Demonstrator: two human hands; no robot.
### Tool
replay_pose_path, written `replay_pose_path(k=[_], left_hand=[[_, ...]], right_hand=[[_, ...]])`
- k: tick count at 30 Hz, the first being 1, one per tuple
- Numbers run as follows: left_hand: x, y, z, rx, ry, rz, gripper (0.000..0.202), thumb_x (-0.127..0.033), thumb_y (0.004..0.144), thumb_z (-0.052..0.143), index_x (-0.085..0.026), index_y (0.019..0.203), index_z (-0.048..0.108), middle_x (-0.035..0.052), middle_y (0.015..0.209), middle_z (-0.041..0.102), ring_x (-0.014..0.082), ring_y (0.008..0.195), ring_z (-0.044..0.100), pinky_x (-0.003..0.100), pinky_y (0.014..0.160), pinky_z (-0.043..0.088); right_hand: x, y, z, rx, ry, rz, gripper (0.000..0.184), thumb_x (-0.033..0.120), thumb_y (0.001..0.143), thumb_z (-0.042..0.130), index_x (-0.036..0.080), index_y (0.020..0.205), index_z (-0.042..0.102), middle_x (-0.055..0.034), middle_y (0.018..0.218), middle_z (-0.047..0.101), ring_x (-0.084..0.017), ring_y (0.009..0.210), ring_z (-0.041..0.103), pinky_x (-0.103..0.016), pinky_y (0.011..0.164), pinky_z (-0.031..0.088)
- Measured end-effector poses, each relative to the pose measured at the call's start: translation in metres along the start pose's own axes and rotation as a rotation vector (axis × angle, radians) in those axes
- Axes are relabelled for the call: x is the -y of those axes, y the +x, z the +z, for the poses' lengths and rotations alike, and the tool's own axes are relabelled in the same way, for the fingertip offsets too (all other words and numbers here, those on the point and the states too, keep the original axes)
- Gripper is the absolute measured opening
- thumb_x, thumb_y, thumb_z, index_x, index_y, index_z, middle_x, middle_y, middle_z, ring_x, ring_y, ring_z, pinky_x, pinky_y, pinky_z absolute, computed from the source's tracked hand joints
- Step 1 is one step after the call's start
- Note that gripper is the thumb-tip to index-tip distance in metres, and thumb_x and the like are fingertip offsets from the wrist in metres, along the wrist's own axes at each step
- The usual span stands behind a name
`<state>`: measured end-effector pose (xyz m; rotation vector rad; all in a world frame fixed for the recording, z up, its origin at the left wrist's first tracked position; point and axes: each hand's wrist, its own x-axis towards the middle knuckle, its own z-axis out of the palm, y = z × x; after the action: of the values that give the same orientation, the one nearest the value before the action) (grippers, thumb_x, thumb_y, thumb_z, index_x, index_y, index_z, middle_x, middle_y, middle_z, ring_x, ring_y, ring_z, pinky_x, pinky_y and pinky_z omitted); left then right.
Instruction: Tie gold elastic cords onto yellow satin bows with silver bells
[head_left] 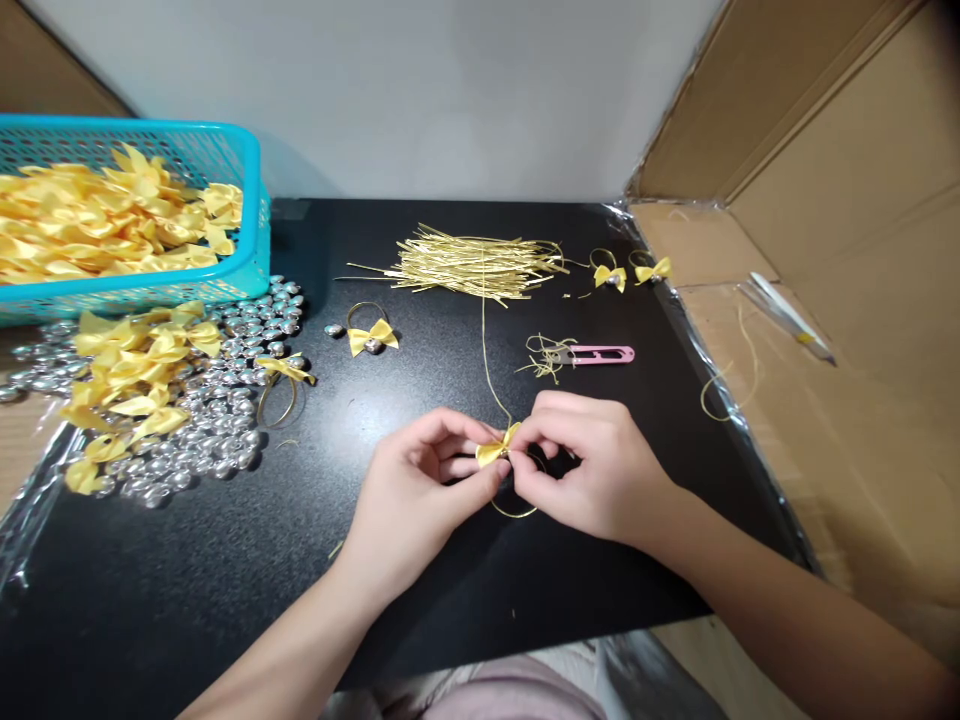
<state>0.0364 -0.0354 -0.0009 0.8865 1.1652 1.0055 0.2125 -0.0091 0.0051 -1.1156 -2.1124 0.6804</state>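
My left hand (pixel 416 490) pinches a small yellow ribbon bow (pixel 491 449) between thumb and fingers, low over the black table. From the other side, the thumb and index finger of my right hand (pixel 600 465) are closed at the bow's right edge; whether they grip ribbon or cord there is hidden. A thin gold cord (pixel 485 345) rises from the bow toward a bundle of gold cord lengths (pixel 472 265). Below the fingertips hangs a gold ring (pixel 514 514), partly covered by my right hand.
A blue basket (pixel 259 215) of yellow bows stands at the left, beside silver beads (pixel 217 430) and loose bows (pixel 150 365). Pink thread snips (pixel 600 355) lie beyond my right hand. Finished-looking bow rings (pixel 371 338) rest about. Cardboard (pixel 847 200) borders the right, with a white-handled tool (pixel 787 318).
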Motion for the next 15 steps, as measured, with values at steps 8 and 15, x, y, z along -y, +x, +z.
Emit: replay_pose_path(k=[8, 15], left_hand=[[-0.0025, 0.0006, -0.0006, -0.02, 0.038, 0.011, 0.015, -0.013, 0.068, 0.081, -0.015, 0.073, 0.067, 0.0007, 0.079, 0.078, 0.0096, 0.072, 0.072, 0.014, 0.066, 0.056], [-0.0019, -0.0007, -0.0014, -0.043, 0.099, 0.019, 0.013, -0.012, 0.068, 0.08, -0.015, 0.073, 0.068, 0.0018, 0.078, 0.078, 0.0105, 0.07, 0.072, 0.014, 0.064, 0.056]], right_hand=[[-0.0004, 0.0003, 0.0, 0.031, 0.012, 0.04, 0.009, 0.011, 0.071, 0.062, 0.016, 0.067, 0.069, 0.0042, 0.061, 0.052, -0.005, 0.053, 0.046, -0.019, 0.051, 0.033], [0.0, 0.0005, -0.0002, 0.035, -0.062, -0.035, 0.011, 0.01, 0.073, 0.061, 0.014, 0.066, 0.068, 0.0032, 0.061, 0.053, -0.006, 0.054, 0.048, -0.019, 0.052, 0.035]])
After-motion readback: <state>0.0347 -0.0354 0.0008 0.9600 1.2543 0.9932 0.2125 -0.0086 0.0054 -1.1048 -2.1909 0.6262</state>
